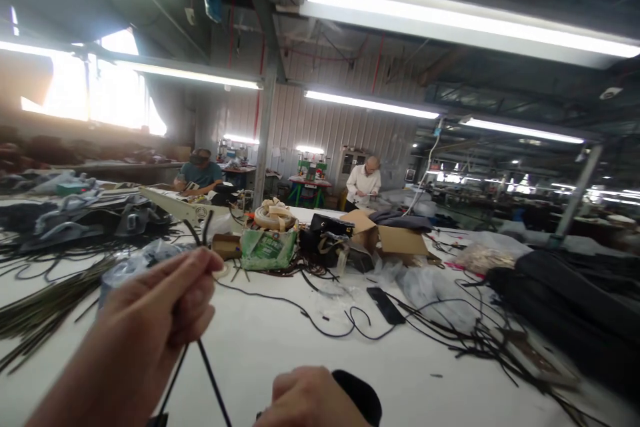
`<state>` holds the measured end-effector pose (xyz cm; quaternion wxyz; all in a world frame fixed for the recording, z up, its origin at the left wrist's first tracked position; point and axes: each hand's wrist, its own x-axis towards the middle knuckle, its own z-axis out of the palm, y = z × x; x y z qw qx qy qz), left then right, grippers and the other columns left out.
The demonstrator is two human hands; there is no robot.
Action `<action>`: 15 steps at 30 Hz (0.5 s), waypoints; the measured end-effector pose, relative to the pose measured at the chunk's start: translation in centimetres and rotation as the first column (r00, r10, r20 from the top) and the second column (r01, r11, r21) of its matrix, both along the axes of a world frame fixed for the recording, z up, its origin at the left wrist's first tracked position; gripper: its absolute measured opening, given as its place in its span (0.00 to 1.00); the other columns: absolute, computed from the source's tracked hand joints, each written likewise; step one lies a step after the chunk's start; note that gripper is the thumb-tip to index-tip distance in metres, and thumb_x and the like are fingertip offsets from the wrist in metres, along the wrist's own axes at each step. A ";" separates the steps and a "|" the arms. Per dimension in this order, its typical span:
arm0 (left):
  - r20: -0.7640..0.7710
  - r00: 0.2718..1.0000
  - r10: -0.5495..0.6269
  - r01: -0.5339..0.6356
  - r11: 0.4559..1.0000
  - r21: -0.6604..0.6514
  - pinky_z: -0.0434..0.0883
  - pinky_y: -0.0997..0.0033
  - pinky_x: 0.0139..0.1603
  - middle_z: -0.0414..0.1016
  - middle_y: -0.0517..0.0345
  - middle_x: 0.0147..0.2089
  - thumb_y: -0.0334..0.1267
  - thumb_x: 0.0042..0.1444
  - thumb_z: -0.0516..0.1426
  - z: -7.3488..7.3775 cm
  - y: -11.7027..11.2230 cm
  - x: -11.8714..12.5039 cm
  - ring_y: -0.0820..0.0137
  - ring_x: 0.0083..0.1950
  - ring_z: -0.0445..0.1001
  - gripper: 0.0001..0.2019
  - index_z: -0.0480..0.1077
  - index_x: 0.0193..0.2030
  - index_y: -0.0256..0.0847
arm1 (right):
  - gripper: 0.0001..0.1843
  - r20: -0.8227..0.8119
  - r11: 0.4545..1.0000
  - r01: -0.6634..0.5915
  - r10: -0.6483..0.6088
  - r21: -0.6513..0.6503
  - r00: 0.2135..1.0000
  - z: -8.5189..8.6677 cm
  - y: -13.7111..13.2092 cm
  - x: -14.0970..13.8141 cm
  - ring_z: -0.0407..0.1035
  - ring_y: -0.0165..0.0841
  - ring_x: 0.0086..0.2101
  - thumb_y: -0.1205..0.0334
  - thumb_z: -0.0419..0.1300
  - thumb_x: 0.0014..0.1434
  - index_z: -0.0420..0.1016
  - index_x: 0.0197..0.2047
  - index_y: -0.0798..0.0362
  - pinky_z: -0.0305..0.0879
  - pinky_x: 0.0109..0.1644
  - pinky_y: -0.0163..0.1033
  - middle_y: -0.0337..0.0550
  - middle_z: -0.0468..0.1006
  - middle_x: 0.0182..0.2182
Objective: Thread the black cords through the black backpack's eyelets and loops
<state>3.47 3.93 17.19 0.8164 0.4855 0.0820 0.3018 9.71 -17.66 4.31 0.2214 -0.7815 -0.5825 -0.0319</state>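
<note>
My left hand [165, 307] is raised at the left, its thumb and fingers pinched on a thin black cord [211, 373]. Two short cord ends stick up above the fingertips, and two strands spread downward below the fist. At the bottom edge my right hand [310, 400] is closed, with its fingertips mostly out of sight. Beside it shows a rounded black piece [357, 395]; whether the fingers grip it or something else is hidden.
On the white table [280, 347] lie a phone [385, 305], a green bag [269, 250], an open cardboard box [405, 241] and loose black cords. Dark strips [45, 310] lie left, dark fabric [575, 307] right. Two people work farther back, one in a white shirt [364, 181].
</note>
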 end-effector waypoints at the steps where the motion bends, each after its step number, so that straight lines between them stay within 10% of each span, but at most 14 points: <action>1: 0.027 0.999 -0.044 0.043 0.998 0.034 0.51 0.79 0.11 0.56 0.66 0.19 0.43 0.39 0.78 2.0 0.7 -0.4 0.80 0.17 0.50 0.18 0.82 0.32 0.34 | 0.05 -0.022 0.999 -0.049 0.049 0.013 0.999 3.0 -0.1 -0.6 0.71 0.26 0.28 0.56 0.69 0.73 0.87 0.45 0.42 0.59 0.33 0.32 0.30 0.78 0.28; 4: 0.137 0.989 -0.052 0.032 0.989 0.144 0.50 0.83 0.14 0.57 0.67 0.21 0.33 0.60 0.67 8.8 1.9 -0.7 0.82 0.18 0.51 0.06 0.78 0.32 0.33 | 0.04 0.022 0.998 -0.050 0.049 0.049 0.999 11.1 1.4 -0.5 0.75 0.29 0.32 0.62 0.71 0.70 0.89 0.42 0.44 0.62 0.36 0.32 0.33 0.81 0.30; 10: 0.279 0.960 -0.014 -0.080 0.943 0.323 0.38 0.83 0.30 0.51 0.74 0.20 0.18 0.74 0.42 20.9 1.6 -2.3 0.89 0.19 0.46 0.22 0.63 0.29 0.35 | 0.11 0.419 0.943 0.031 -0.177 0.333 0.891 22.2 7.0 5.8 0.76 0.37 0.37 0.57 0.67 0.74 0.89 0.42 0.52 0.64 0.44 0.39 0.43 0.84 0.34; 15: 0.456 0.890 -0.029 -0.162 0.913 0.375 0.40 0.85 0.29 0.56 0.72 0.22 0.20 0.75 0.48 24.1 0.6 -5.6 0.89 0.19 0.52 0.18 0.68 0.33 0.31 | 0.16 0.523 0.823 -0.222 -0.104 0.523 0.846 26.0 5.6 8.3 0.75 0.41 0.47 0.51 0.59 0.79 0.86 0.55 0.47 0.65 0.59 0.47 0.44 0.87 0.44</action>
